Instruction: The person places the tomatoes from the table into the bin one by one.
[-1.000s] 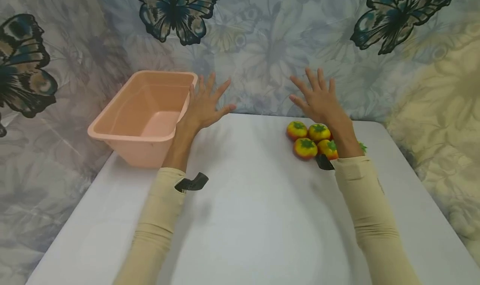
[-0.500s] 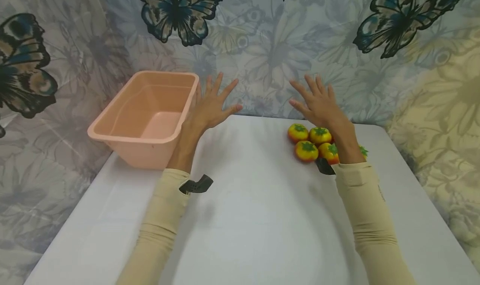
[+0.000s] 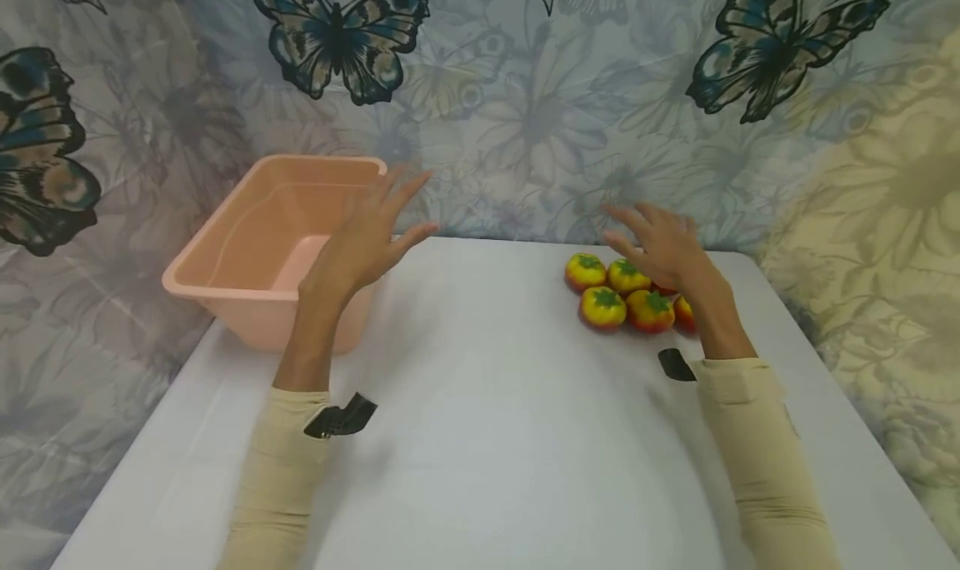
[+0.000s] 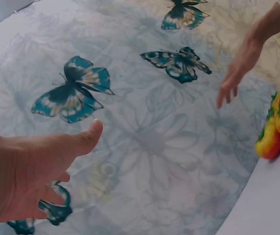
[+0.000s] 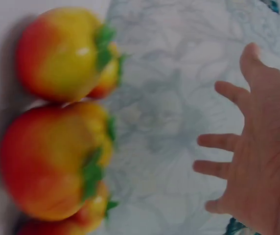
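Several yellow-red persimmons [image 3: 603, 307] with green leafy tops sit in a cluster at the right back of the table. Above them, in the head view, hovers my right hand [image 3: 667, 249], fingers spread and holding nothing; it hides part of the cluster. The right wrist view shows two large persimmons [image 5: 47, 161] close by, apart from the fingertips. My left hand [image 3: 352, 249], also spread and with nothing in it, overlaps the right rim of a peach-coloured plastic basin [image 3: 225, 291]. In the left wrist view its thumb [image 4: 88, 139] points out past the palm.
A white table [image 3: 480, 437] carries the basin at left and the persimmons at right. Behind it hangs a butterfly-print cloth [image 3: 517, 137]. Black straps [image 3: 341, 416] stick out at both wrists.
My left hand has moved left and down, over the basin's rim. The right hand has lowered toward the persimmons and drifted slightly right. The head view has shifted a little.
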`<act>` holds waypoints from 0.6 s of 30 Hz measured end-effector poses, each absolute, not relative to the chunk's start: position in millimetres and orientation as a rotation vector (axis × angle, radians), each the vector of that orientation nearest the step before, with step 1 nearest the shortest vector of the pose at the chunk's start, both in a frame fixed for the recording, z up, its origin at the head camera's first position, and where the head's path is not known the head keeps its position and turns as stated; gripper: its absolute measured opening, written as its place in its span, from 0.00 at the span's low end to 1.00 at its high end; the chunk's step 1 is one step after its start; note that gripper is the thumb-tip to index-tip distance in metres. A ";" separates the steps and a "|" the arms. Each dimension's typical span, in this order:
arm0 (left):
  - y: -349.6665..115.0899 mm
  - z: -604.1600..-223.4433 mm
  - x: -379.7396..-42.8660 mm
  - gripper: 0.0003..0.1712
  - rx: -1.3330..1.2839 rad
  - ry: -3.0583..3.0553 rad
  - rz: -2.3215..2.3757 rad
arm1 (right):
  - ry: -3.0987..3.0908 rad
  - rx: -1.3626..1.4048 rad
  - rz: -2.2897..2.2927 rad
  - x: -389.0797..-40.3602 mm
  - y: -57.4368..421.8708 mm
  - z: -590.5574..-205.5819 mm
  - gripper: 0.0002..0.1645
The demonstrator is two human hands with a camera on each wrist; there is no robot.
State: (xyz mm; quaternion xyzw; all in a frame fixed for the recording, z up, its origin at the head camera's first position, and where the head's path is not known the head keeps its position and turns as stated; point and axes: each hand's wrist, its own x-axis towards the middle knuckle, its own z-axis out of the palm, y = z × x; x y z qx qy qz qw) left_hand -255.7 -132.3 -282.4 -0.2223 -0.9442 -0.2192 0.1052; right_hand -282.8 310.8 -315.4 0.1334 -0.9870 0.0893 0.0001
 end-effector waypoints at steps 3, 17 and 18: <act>-154.2 -279.4 -240.6 0.43 -0.639 -2.761 -0.665 | -3.086 0.374 0.203 -282.7 325.3 -335.9 0.44; -237.9 -298.8 -199.5 0.45 -0.643 -2.765 -0.531 | -3.114 0.277 0.341 -278.9 355.1 -412.7 0.44; -241.9 -300.7 -198.0 0.46 -0.633 -2.783 -0.516 | -3.110 0.279 0.332 -278.9 354.2 -413.8 0.44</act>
